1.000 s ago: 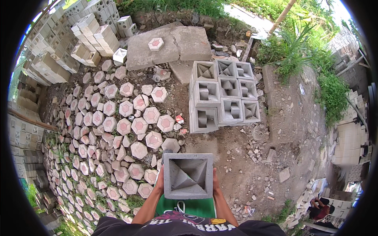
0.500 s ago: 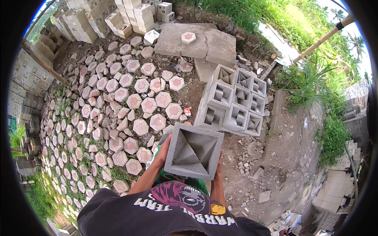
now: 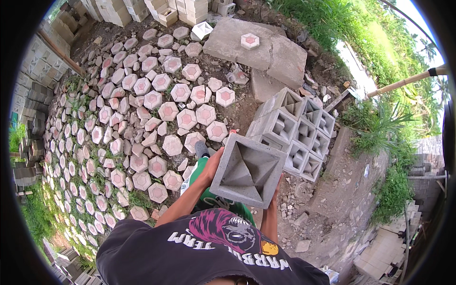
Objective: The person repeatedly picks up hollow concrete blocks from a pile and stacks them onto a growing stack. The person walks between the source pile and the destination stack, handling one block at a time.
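In the head view, I see the person gripping 1 grey concrete ventilation block [image 3: 249,172] with both hands, in front of the body. The left hand [image 3: 216,161] holds its left side, and the right hand [image 3: 276,183] holds the right side, mostly hidden behind it; I cannot see how the fingers curl underneath. The block's open face is turned up, showing the angled wedges inside its square frame, and its edges sit askew to the person's shoulders. Ahead and to the right stands a stack of similar grey blocks [image 3: 304,135], faces up; the held block covers its near corner from here, so I cannot tell whether they touch. Hexagonal pavers [image 3: 186,118] with pinkish centres spread over the ground on the left, and 1 hexagonal paver [image 3: 250,41] lies on a cracked concrete slab [image 3: 285,61] beyond. A white block [image 3: 202,30] sits just beside that slab. Below the held block are green trousers [image 3: 204,197] and a black printed shirt [image 3: 152,251].
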Tool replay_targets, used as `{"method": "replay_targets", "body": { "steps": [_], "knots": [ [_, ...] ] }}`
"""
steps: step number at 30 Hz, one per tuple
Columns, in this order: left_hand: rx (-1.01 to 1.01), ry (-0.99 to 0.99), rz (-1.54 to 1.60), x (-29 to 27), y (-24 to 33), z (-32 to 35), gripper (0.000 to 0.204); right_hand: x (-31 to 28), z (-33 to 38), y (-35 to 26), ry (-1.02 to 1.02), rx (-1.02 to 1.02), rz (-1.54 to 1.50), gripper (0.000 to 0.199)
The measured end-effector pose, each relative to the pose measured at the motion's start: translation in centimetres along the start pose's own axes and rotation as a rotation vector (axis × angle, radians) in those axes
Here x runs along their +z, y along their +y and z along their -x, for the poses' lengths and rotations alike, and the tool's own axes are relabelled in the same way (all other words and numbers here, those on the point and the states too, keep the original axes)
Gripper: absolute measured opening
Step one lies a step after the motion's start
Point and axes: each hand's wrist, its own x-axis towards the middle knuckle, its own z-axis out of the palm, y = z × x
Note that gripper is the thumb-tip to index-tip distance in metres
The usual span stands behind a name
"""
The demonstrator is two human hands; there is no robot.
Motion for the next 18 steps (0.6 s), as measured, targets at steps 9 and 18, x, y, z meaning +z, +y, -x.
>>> {"method": "replay_targets", "body": {
  "steps": [9,18],
  "knots": [
    [0.054,0.086,-0.082,-5.7,6.3,-8.4,0.061,9.0,-11.2,-1.7,-0.097,0.089,0.119,0.076],
    [0.047,0.226,0.110,-8.7,13.8,-11.6,0.068,15.2,-20.3,-3.5,-0.213,0.140,0.167,0.076]
  ]
}}
